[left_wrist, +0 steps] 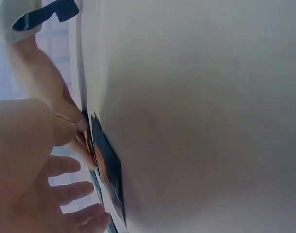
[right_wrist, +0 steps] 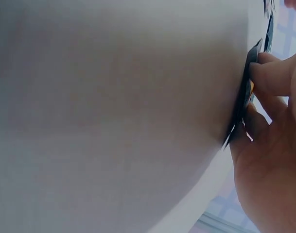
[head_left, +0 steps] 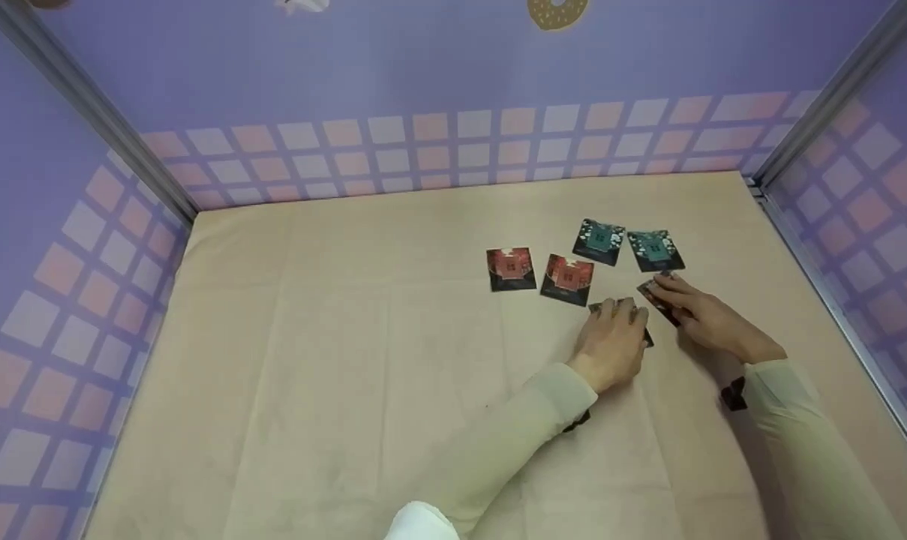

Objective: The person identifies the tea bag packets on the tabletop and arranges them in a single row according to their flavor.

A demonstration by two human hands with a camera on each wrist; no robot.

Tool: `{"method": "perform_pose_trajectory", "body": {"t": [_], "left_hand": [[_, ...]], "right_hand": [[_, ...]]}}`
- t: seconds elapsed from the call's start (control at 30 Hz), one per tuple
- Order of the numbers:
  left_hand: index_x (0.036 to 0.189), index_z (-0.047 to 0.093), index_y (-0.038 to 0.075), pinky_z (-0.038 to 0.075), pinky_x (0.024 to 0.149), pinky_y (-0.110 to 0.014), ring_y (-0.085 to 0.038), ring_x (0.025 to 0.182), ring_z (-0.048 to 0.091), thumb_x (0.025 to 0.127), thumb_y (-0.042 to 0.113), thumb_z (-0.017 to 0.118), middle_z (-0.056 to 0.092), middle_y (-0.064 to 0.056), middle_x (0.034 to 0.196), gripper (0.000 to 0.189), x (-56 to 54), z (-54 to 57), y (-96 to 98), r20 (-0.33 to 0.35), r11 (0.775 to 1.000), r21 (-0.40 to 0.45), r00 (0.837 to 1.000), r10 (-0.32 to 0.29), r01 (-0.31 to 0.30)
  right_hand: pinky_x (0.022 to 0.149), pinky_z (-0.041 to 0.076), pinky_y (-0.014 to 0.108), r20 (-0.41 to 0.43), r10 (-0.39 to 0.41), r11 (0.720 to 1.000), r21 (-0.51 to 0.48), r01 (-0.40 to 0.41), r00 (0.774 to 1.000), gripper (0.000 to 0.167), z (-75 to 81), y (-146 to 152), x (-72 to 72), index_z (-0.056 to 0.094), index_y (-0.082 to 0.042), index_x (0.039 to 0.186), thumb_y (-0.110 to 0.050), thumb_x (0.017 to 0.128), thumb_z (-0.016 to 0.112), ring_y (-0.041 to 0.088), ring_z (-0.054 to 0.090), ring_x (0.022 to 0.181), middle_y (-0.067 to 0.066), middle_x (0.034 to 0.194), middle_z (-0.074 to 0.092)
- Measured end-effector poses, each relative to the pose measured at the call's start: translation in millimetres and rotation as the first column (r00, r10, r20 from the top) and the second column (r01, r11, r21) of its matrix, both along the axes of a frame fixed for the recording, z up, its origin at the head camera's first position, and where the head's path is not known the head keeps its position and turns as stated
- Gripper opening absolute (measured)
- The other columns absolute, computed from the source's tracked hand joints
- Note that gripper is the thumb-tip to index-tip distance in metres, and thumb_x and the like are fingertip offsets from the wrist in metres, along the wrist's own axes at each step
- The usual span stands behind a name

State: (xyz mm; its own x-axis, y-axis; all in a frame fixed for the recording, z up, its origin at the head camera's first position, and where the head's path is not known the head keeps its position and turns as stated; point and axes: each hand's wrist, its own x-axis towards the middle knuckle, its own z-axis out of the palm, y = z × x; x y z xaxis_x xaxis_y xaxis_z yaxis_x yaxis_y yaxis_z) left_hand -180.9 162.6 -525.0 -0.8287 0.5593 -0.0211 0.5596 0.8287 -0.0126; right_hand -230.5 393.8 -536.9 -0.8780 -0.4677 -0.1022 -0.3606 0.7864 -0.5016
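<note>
My left hand (head_left: 611,341) lies over a dark picture card (head_left: 648,339), covering most of it. In the left wrist view the left hand's fingers (left_wrist: 72,191) are spread and nearly straight, close over that dark and orange card (left_wrist: 106,165). To the right, my right hand (head_left: 704,311) pinches a second dark card (head_left: 657,304) between thumb and fingers. In the right wrist view this card (right_wrist: 242,94) appears almost edge-on, low at the tabletop, with the thumb (right_wrist: 271,75) on its upper side.
Two red picture cards (head_left: 511,268) lie side by side left of the hands. Behind the hands are two green picture cards (head_left: 599,241), also face up. A cream cloth (head_left: 310,337) covers the table, and purple checked panels (head_left: 423,142) stand at its back and sides.
</note>
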Motion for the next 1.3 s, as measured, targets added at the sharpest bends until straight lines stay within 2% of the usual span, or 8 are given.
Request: {"method": "perform_pose_trajectory", "body": {"t": [0.1,0.27,0.5,0.77,0.9,1.1,1.3], "left_hand": [[0.162,0.044,0.023,0.048,0.117,-0.033,-0.020,0.144,0.047,0.110,0.047,0.050,0.044,-0.001,0.164,0.057,1.7,-1.5,5.6,-0.003,0.998,-0.060,1.000,0.025,-0.025],[0.163,0.043,0.024,0.045,0.119,-0.033,-0.020,0.148,0.043,0.106,0.052,0.057,0.041,0.001,0.166,0.065,2.9,-5.1,12.3,0.019,0.991,-0.115,0.997,0.072,-0.069],[0.164,0.042,0.025,0.043,0.121,-0.033,-0.020,0.150,0.042,0.105,0.055,0.059,0.040,0.002,0.168,0.069,5.8,-8.2,12.6,0.041,0.988,-0.139,0.997,0.071,-0.064],[0.164,0.043,0.025,0.043,0.122,-0.035,-0.022,0.151,0.041,0.106,0.050,0.060,0.040,0.002,0.168,0.066,5.7,-5.9,2.6,0.034,0.993,-0.120,0.999,0.022,-0.017],[0.163,0.043,0.026,0.042,0.123,-0.035,-0.023,0.153,0.040,0.105,0.048,0.062,0.040,0.003,0.167,0.065,6.0,-5.3,-5.1,0.046,0.994,-0.110,0.999,-0.025,0.030],[0.161,0.048,0.027,0.041,0.124,-0.034,-0.021,0.152,0.041,0.107,0.042,0.059,0.043,0.005,0.165,0.057,5.6,-6.3,-18.0,0.074,0.991,-0.065,0.991,-0.116,0.121],[0.154,0.058,0.029,0.046,0.120,-0.034,-0.018,0.148,0.046,0.107,0.036,0.059,0.050,0.006,0.161,0.048,7.8,-7.9,-28.4,0.095,0.987,-0.019,0.983,-0.157,0.160]], "right_hand": [[0.120,0.030,0.074,0.019,0.000,1.000,0.000,0.000,1.000,0.058,0.4,-2,-2.0,0.043,0.002,0.160,0.012,0.103,0.047,0.056,0.020,0.158,0.028,0.172,0.027],[0.121,0.029,0.074,0.034,-0.016,1.000,0.011,0.015,0.999,0.058,0.8,-5,-1.9,0.042,0.001,0.161,0.011,0.104,0.046,0.055,0.019,0.159,0.027,0.173,0.026],[0.120,0.031,0.074,0.022,-0.006,1.000,0.009,0.006,1.000,0.059,-1.1,-6,0.8,0.043,0.002,0.160,0.012,0.103,0.048,0.056,0.021,0.158,0.028,0.172,0.028],[0.119,0.031,0.074,0.000,0.003,1.000,0.008,-0.003,1.000,0.059,1.0,-9,-3.7,0.044,0.002,0.160,0.012,0.102,0.047,0.056,0.021,0.158,0.029,0.172,0.028],[0.119,0.031,0.075,0.002,0.004,1.000,0.006,-0.004,1.000,0.058,2.1,-9,-4.7,0.044,0.002,0.160,0.012,0.102,0.047,0.056,0.020,0.158,0.028,0.172,0.028],[0.119,0.030,0.076,0.014,-0.006,1.000,0.000,0.006,1.000,0.057,2.2,-7,-3.0,0.044,0.002,0.160,0.011,0.103,0.047,0.057,0.020,0.158,0.028,0.172,0.028],[0.118,0.030,0.076,0.006,-0.008,1.000,-0.006,0.008,1.000,0.057,1.1,-2,0.5,0.045,0.002,0.159,0.011,0.103,0.049,0.058,0.021,0.157,0.029,0.171,0.029]]}}
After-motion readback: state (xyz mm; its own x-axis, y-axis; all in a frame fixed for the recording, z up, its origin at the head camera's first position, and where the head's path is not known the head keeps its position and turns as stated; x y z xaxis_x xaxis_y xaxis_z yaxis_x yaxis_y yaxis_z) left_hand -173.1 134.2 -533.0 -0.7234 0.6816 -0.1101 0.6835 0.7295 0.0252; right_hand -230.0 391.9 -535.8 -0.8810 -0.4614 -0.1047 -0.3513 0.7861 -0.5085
